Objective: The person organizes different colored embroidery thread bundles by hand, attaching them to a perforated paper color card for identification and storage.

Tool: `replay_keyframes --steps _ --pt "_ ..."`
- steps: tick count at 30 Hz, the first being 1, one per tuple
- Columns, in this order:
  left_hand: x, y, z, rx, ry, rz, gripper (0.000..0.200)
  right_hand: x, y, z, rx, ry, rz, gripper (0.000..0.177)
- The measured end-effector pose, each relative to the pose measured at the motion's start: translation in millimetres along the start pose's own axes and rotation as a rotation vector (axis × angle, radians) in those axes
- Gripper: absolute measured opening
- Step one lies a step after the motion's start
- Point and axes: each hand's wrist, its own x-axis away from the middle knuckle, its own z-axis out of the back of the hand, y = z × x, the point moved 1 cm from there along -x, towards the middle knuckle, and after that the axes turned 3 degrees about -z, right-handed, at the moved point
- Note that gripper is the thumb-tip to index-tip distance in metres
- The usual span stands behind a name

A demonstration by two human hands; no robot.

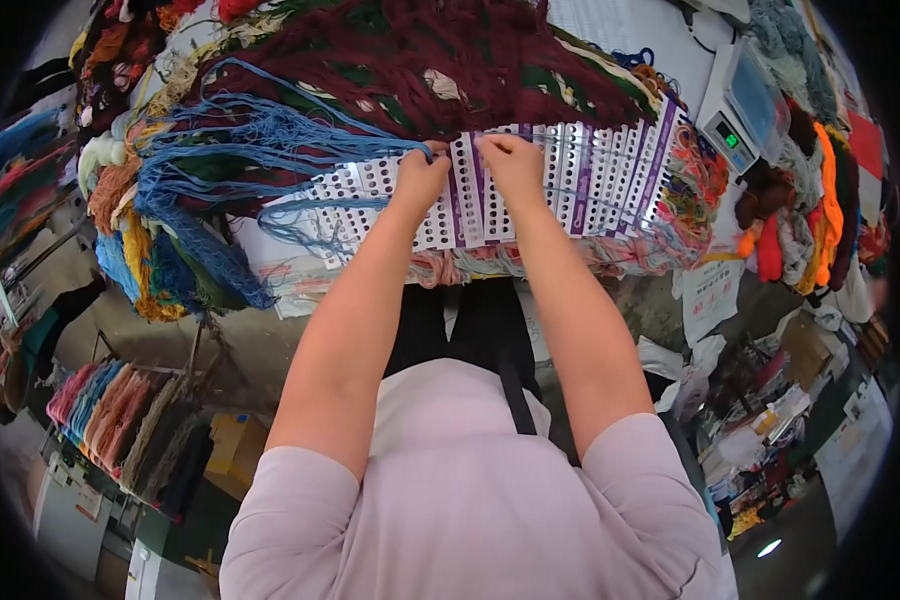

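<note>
My left hand (pixel 423 178) is closed on a bundle of blue yarn (pixel 270 125), and a loop of it shows at the fingertips. From there the strands fan out loosely to the left. Thumb and forefinger of my right hand (pixel 513 165) are pinched together, seemingly on a strand of the same yarn; the fingertips partly hide it. Beneath both hands lie white cards (pixel 465 195) with rows of round holes and purple printed strips. Thin blue strands cross the cards on either side of my hands.
Dark maroon yarn (pixel 400 60) is heaped behind the cards. A digital scale (pixel 745 105) with a green display stands at the right. Pink yarn (pixel 530 262) lines the front edge. Multicoloured skeins (pixel 815 210) hang at the right; more skeins (pixel 120 415) hang on a rack at lower left.
</note>
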Motion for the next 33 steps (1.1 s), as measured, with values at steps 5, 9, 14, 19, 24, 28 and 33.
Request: replay_keyframes --steps 5,9,14,19,24,28,33 --pt "-7 15 -1 0.161 -0.091 0.087 0.017 -11 10 -27 0.228 0.159 0.12 0.019" --pt "-9 15 4 0.256 -0.162 0.135 0.016 0 8 -31 0.335 0.23 0.185 0.016" --pt "-10 12 2 0.28 -0.158 0.128 0.015 17 17 -30 0.29 0.197 0.465 0.013" --pt "-1 18 -5 0.105 0.174 -0.004 0.008 21 7 -13 0.22 0.089 0.389 0.017" --pt "27 23 53 0.945 -0.074 0.213 0.016 16 6 0 0.638 0.143 0.496 0.019" --pt "39 31 70 1.168 -0.54 0.29 0.019 12 1 -1 0.708 0.178 0.702 0.018" --pt "30 56 21 0.354 -0.438 0.093 0.037 25 -21 6 0.599 0.238 1.007 0.013"
